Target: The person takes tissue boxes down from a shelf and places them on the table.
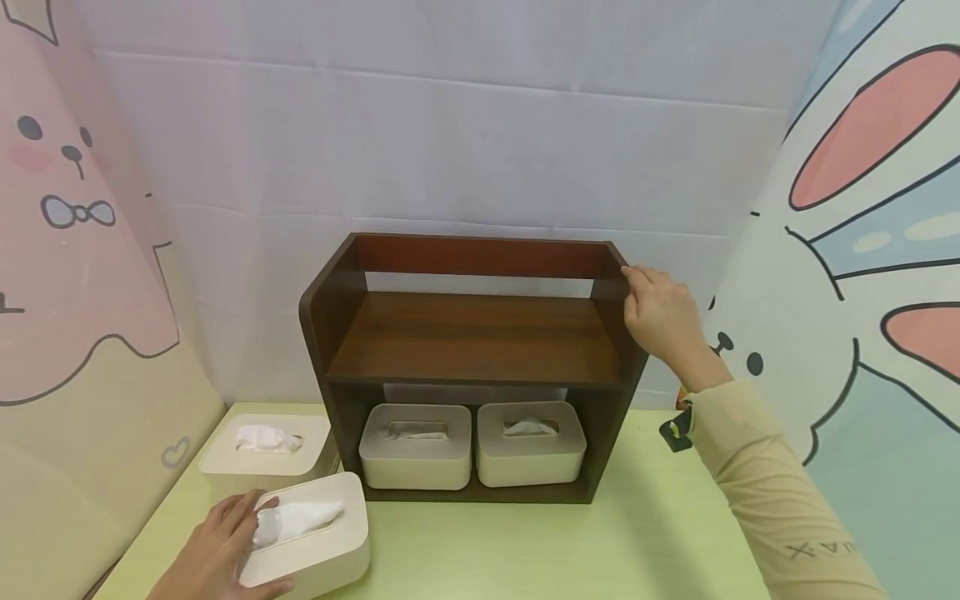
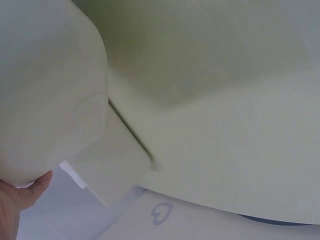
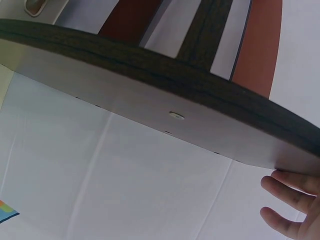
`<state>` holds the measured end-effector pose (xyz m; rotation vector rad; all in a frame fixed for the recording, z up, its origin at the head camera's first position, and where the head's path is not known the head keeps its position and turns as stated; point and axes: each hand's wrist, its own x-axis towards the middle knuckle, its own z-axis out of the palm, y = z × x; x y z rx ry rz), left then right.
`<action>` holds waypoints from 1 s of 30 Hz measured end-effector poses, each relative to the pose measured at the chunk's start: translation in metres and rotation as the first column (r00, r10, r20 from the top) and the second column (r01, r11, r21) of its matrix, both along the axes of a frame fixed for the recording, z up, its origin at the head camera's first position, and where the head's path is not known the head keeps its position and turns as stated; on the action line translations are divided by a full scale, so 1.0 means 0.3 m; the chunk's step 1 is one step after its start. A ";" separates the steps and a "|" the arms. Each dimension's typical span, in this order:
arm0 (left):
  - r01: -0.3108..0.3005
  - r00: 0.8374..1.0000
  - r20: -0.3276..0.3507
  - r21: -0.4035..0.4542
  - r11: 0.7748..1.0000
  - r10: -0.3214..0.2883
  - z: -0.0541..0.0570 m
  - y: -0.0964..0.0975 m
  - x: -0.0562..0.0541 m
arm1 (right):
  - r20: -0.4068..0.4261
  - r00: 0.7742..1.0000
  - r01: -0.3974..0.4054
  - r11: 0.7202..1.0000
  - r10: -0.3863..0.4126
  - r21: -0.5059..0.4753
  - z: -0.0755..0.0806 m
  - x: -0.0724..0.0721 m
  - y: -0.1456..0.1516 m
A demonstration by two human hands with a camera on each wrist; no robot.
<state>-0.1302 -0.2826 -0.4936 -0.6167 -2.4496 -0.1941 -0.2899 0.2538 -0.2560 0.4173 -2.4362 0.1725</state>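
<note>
My left hand [image 1: 213,550] grips a cream tissue box [image 1: 330,550] at the front left, its fingers across the left end and a white tissue sticking out of the top. In the left wrist view the box [image 2: 45,90] fills the upper left, with the thumb against its lower edge. At the right, my right hand [image 1: 667,321] holds the top of the right side panel of a dark brown two-tier shelf [image 1: 480,333]. The right wrist view shows some fingers [image 3: 290,195] beside the panel's outer face [image 3: 150,110].
Two tissue boxes [image 1: 416,467] [image 1: 531,462] stand side by side in the shelf's lower tier. Another tissue box [image 1: 262,450] lies left of the shelf, behind the gripped one. The light green table [image 1: 480,550] meets cartoon-printed cloth walls [image 1: 780,492] at the sides.
</note>
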 end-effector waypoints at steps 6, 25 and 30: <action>-0.029 0.999 0.046 0.025 0.999 0.028 -0.036 -0.043 0.008 | -0.011 1.000 -0.007 1.000 0.007 -0.002 -0.002 -0.001 -0.001; 0.035 0.998 0.047 0.030 0.999 -0.037 -0.115 -0.142 -0.001 | 0.009 1.000 -0.001 1.000 0.001 -0.004 0.001 0.001 -0.006; 0.076 0.997 -0.007 -0.060 0.995 -0.077 -0.124 -0.179 -0.017 | 0.012 1.000 0.002 1.000 -0.002 -0.008 0.002 0.004 -0.006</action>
